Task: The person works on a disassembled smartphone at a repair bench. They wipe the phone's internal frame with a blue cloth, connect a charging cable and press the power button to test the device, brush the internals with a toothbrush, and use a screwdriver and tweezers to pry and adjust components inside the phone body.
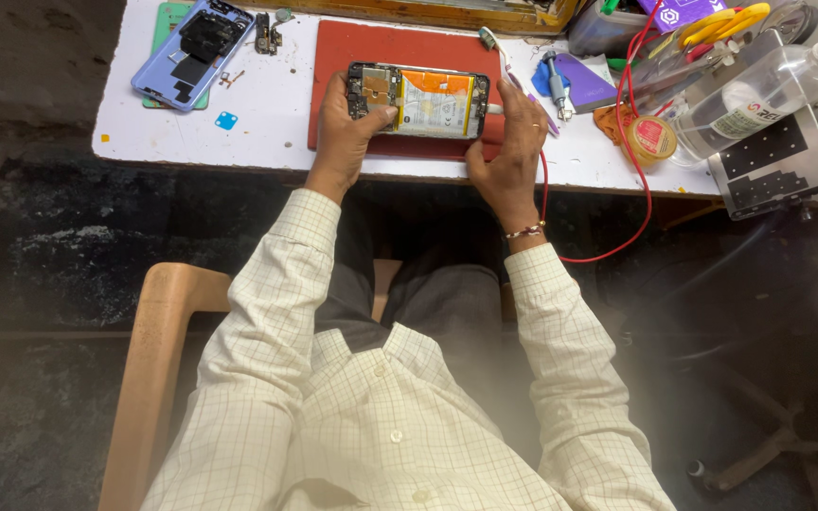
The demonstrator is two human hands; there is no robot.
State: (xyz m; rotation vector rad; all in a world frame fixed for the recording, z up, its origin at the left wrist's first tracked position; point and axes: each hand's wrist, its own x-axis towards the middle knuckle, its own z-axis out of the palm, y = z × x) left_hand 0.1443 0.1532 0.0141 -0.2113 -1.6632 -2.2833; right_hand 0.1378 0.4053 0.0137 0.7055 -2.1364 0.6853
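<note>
An opened phone (428, 100) with its back off, showing a white and orange battery and a circuit board, lies lengthwise over a red mat (381, 47) on the white table (267, 123). My left hand (343, 132) grips the phone's left end, thumb on the circuit board. My right hand (513, 142) holds the right end, with a thin white tool (496, 45) running past its fingers. Both sleeves are cream checked cloth.
A blue phone back cover (191, 43) lies on a green pad at the far left, small parts beside it. At right are a red cable (631, 142), a clear bottle (759, 90), a metal plate (778, 166), yellow-handled scissors (726, 24) and a small round tin (653, 138).
</note>
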